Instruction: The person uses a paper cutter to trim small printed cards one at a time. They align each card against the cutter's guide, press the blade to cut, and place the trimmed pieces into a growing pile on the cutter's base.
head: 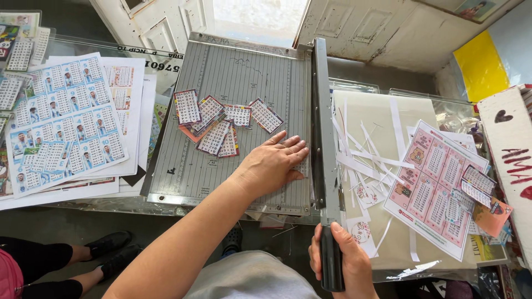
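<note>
My right hand (343, 254) is clamped around the black cutter handle (331, 257) at six o'clock; my left hand (274, 163) lies flat, fingers together, on the grey cutting board (233, 77), cut cards (221, 124) at eleven o'clock.

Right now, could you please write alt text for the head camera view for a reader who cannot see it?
A person's left hand presses flat on a grey paper cutter beside its lowered blade arm, while the right hand grips the black handle. Small cut cards lie on the cutter bed, white trimmings to the right, printed sheets to the left.

cut cards (221, 124) crowd cutter bed (183, 171), front-left corner free
</note>
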